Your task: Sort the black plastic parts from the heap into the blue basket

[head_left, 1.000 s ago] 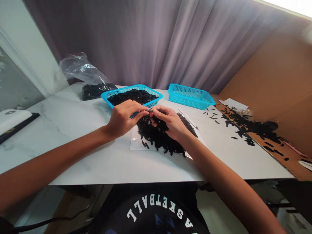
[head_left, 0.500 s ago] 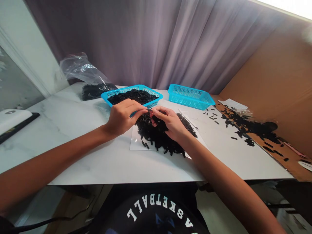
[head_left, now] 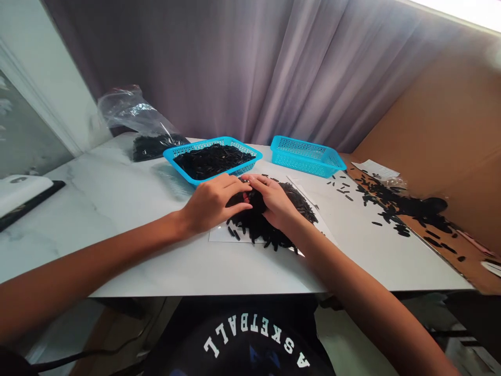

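A pile of small black strip-like pieces (head_left: 270,234) lies on a white sheet (head_left: 219,235) in the middle of the table. Above its left side is my left hand (head_left: 211,202), with thumb and fingers apart and their tips close to my right hand. My right hand (head_left: 277,202) is curled over the pile, its thumb and fingers closed around black pieces; how many is hidden. Just behind my left hand stands a blue mesh basket (head_left: 180,171), filled with the same black pieces.
A second blue basket (head_left: 307,166) stands at the back right. To the left is a clear plastic bag (head_left: 156,143) of black pieces. Loose black pieces (head_left: 391,201) are scattered by the cardboard (head_left: 426,120) on the right. A white device (head_left: 23,190) sits at the left edge.
My left hand has dropped lower toward me, away from the basket, and its pinch has opened. My right hand has stayed nearly in place over the pile.
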`<state>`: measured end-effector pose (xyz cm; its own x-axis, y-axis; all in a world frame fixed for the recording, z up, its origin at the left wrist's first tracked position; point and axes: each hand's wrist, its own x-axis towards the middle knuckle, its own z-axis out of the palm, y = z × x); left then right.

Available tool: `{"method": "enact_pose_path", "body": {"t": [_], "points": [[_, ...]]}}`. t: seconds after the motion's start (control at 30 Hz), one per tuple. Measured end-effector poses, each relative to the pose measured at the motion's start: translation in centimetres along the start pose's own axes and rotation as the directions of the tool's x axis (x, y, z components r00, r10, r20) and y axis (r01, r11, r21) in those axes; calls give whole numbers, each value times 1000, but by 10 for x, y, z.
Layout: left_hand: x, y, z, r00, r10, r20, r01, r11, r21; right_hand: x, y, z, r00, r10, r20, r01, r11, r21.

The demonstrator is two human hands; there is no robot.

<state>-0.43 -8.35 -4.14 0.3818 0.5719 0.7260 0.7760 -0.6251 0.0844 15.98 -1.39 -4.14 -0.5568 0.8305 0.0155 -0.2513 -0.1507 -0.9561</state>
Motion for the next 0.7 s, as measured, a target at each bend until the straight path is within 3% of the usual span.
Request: {"method": "enact_pose_path", "body": {"t": [0.17, 0.3, 0.53, 0.6, 0.7], "points": [[-3, -2, 6, 997, -11, -75, 5, 997, -74, 0, 8, 6, 993, -114, 41, 117, 989, -90], [1, -4, 3, 982, -163, -98, 144, 974, -175, 2, 7, 4, 978, -205, 46, 210, 957, -198], [4, -13, 4, 872, -469, -139, 391, 839, -378, 0, -3, -2, 975, -217, 42, 217, 902, -373], [4, -15, 4, 861, -480, -171, 393, 839, -375, -2, -5, -1, 975, -207, 82, 223, 900, -374], [4, -14, 3, 876, -442, -192, 359, 864, -354, -4, -6, 2, 971, -202, 128, 235, 904, -358]]}}
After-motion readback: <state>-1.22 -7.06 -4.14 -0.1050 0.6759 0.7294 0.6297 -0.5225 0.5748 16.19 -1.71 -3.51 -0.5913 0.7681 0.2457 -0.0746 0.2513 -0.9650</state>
